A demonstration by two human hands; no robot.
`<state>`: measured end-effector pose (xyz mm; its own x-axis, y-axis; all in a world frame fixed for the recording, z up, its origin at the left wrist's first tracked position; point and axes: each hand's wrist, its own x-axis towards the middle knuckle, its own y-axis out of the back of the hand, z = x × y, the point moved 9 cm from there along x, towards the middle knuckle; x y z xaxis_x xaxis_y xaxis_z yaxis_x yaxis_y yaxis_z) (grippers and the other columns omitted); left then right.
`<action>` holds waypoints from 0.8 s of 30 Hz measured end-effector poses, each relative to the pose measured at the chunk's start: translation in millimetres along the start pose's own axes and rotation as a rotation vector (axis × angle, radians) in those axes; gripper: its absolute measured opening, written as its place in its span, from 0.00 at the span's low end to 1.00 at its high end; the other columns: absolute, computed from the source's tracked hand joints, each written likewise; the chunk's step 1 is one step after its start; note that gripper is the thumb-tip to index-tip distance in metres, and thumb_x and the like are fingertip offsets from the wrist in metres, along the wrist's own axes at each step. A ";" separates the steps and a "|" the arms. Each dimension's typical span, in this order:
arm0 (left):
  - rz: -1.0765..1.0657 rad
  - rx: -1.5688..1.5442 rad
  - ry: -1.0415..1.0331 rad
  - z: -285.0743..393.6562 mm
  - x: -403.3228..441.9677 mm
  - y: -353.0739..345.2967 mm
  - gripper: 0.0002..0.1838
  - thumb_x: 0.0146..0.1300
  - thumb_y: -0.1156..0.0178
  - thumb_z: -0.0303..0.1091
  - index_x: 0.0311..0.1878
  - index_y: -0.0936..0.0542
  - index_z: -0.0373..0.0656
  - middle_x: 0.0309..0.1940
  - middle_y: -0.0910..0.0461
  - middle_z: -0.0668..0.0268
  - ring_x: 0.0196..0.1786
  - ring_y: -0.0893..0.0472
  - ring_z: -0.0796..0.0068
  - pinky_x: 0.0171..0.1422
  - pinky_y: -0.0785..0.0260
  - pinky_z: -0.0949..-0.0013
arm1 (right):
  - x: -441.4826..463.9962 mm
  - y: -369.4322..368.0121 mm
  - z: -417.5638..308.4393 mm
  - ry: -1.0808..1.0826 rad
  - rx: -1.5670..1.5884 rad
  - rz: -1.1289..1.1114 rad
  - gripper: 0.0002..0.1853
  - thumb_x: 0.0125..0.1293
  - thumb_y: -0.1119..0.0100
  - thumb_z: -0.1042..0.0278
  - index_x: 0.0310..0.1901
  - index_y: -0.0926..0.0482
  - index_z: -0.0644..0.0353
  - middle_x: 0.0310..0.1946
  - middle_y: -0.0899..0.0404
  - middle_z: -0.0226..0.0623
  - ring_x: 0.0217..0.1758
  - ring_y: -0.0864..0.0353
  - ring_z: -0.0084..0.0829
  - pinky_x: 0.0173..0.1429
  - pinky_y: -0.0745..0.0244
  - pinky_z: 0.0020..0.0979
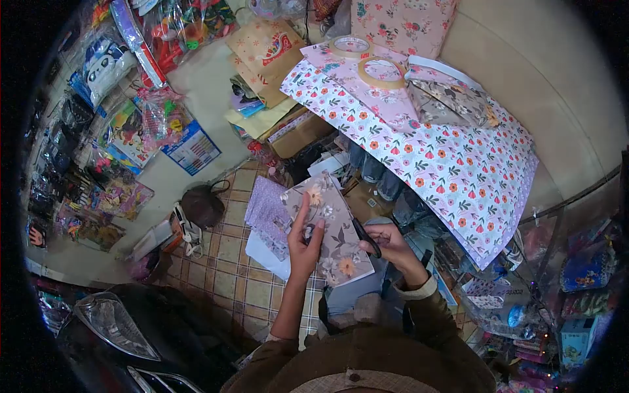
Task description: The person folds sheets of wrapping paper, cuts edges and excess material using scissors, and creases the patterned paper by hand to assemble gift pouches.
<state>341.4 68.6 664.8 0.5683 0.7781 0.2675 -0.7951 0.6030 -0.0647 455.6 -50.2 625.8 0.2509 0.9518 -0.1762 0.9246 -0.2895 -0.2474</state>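
In my left hand (305,237) is a folded-looking piece of taupe floral paper (337,226), held at its left side with fingers and thumb lying on its face. My right hand (393,247) grips a pair of scissors (371,243) by its black handles. The scissors lie along the paper's right edge, pointing up and away from me; their blades are hard to make out. Below and left of the paper, a purple patterned bubble-like sheet (267,216) and a white sheet (265,254) show beside my left wrist.
A table covered with white floral paper (419,154) stands ahead to the right, with tape rolls (382,72) and another taupe floral piece (452,101) on it. Left are a dark bag (204,203) and a black scooter (124,327). Packaged goods hang on the left wall.
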 end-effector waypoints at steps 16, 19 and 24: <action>-0.025 0.041 -0.004 -7.6 -2.8 0.8 0.29 0.61 0.46 0.22 0.66 0.40 0.35 0.67 0.41 0.55 0.68 0.40 0.68 0.70 0.50 0.67 | 4.9 1.8 6.6 -0.003 0.029 0.012 0.16 0.57 0.34 0.67 0.43 0.22 0.68 0.35 0.21 0.27 0.37 0.26 0.14 0.42 0.33 0.18; -0.048 0.041 -0.001 -9.5 -6.8 -5.0 0.30 0.61 0.46 0.22 0.67 0.40 0.36 0.67 0.41 0.55 0.67 0.39 0.68 0.69 0.49 0.68 | 6.8 3.2 1.9 0.027 0.056 0.040 0.17 0.57 0.35 0.66 0.44 0.22 0.69 0.37 0.21 0.29 0.40 0.26 0.15 0.45 0.32 0.19; -0.061 0.005 0.032 -12.4 -7.7 -8.0 0.30 0.61 0.46 0.22 0.67 0.41 0.36 0.67 0.41 0.55 0.68 0.40 0.68 0.69 0.50 0.68 | 9.2 8.8 6.0 0.022 0.007 0.073 0.17 0.58 0.35 0.66 0.44 0.22 0.69 0.38 0.20 0.30 0.40 0.25 0.16 0.46 0.32 0.19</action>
<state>346.0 59.9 651.3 0.6223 0.7450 0.2404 -0.7596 0.6489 -0.0447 464.4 -44.6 616.3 0.3236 0.9303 -0.1728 0.9019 -0.3585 -0.2410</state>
